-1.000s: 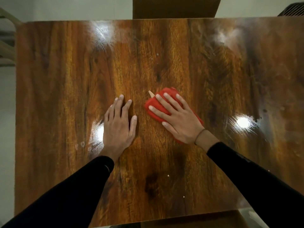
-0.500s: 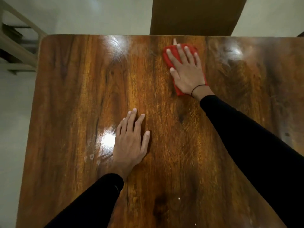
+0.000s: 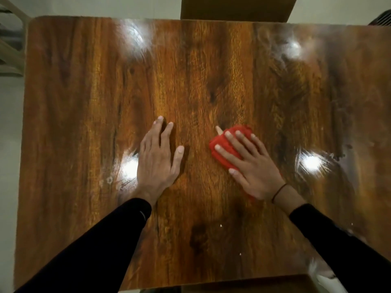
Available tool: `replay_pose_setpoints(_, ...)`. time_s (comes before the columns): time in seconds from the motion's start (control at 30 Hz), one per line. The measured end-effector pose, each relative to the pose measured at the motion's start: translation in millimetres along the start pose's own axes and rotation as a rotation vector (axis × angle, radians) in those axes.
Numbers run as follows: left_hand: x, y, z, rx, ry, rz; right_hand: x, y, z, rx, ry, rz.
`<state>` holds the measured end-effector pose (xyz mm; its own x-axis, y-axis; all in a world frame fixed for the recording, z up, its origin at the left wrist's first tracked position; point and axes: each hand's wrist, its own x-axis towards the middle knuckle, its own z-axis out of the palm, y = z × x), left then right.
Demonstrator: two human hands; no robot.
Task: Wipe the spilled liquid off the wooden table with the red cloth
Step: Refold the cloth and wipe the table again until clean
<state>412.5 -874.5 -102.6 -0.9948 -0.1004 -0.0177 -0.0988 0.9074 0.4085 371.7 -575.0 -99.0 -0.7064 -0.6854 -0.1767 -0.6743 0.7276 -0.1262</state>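
A glossy wooden table (image 3: 84,102) fills the view. My right hand (image 3: 251,166) lies flat with spread fingers on a folded red cloth (image 3: 224,149), pressing it onto the table just right of centre; most of the cloth is hidden under the palm. My left hand (image 3: 157,161) rests flat on the bare wood to the left of the cloth, holding nothing. A smeared wet film (image 3: 338,132) shows on the right part of the table, and small droplets (image 3: 110,180) sit left of my left hand.
A brown chair back (image 3: 234,7) stands beyond the table's far edge. Part of a pale wooden frame (image 3: 10,39) shows at the far left over the light floor. Another brown surface (image 3: 243,284) sits below the near edge.
My right hand has pulled the red cloth back from the far edge of the table to the middle. My left hand has stayed flat in the same spot.
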Motion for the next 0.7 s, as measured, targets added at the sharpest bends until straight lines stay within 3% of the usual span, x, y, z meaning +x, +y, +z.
replay_pose_setpoints(0.2, -1.7, 0.9, -2.6, -0.001, 0.002, 0.001, 59.9, 33.4, -18.2, 0.022, 0.075, 0.299)
replay_pose_setpoints(0.37, -3.9, 4.3, -3.6, 0.014, 0.028, 0.003, 73.4, -32.1, -14.1, 0.012, 0.096, 0.227)
replay_pose_setpoints(0.57, -5.4, 6.7, -4.5, 0.026, 0.042, 0.017, -23.8, -110.9, 20.7, 0.089, 0.094, 0.096)
replay_pose_setpoints(0.7, -6.9, 6.3, -5.8, 0.004, 0.023, 0.021, -91.8, -101.0, 29.1, 0.08, 0.029, 0.161)
